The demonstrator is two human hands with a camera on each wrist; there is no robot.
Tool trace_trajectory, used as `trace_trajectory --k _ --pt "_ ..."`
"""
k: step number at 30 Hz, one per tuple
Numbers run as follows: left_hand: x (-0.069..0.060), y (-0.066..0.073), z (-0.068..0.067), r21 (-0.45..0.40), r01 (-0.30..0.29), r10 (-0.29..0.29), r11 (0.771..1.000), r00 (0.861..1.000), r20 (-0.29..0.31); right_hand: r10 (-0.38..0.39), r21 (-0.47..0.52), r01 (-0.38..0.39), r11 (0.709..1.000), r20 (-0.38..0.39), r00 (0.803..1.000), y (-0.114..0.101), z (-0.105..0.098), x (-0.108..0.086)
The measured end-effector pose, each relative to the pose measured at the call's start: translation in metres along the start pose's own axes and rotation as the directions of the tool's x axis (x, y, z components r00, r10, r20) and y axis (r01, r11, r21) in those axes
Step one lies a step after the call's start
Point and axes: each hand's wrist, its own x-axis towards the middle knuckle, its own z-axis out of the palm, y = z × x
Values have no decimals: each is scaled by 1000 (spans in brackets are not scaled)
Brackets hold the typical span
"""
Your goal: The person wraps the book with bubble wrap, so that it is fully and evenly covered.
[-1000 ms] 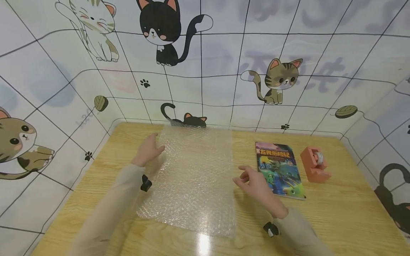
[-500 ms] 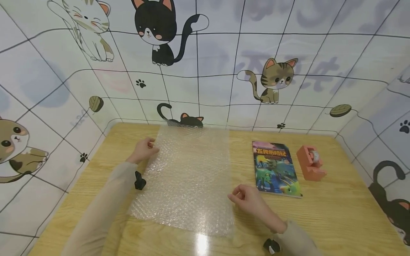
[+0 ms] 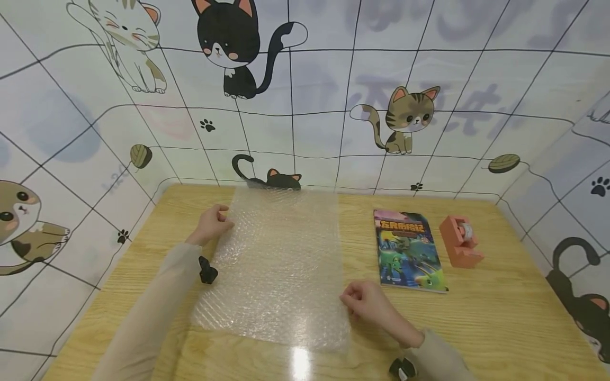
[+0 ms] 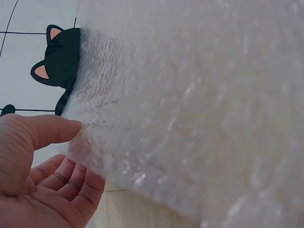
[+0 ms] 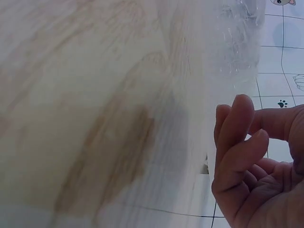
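I see bubble wrap (image 3: 281, 264) on the surface (image 3: 481, 317), nine o'clock of the book (image 3: 411, 251), long axis twelve-to-six; left hand (image 3: 211, 224) pinches its ten-o'clock edge, right hand (image 3: 370, 302) seemingly pinches at four.

Bk cover (image 3: 410, 251): "历险记", rest illeg.

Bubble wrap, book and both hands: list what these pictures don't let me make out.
- Left hand: index finger blurred behind the bubble wrap, left wrist view.
- Bubble wrap: right side cut off by the frame edge, left wrist view.
- Right hand: thumb tip hidden behind a finger, right wrist view.
- Book: small cover print too tiny, head view.
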Motion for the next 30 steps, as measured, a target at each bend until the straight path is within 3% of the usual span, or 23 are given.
trace_trajectory --k 6,18,30 --pt "-10 -7 -3 -72 20 -19 997 1000 16 17 -20 -17 1000 -27 999 -1 -9 3" --pt "-50 -5 -4 -158 120 -114 980 992 50 19 -230 -60 971 -175 984 9 -30 16" --pt "-88 -2 4 -357 184 -149 916 981 126 2 -338 -82 938 -230 973 13 -55 30"
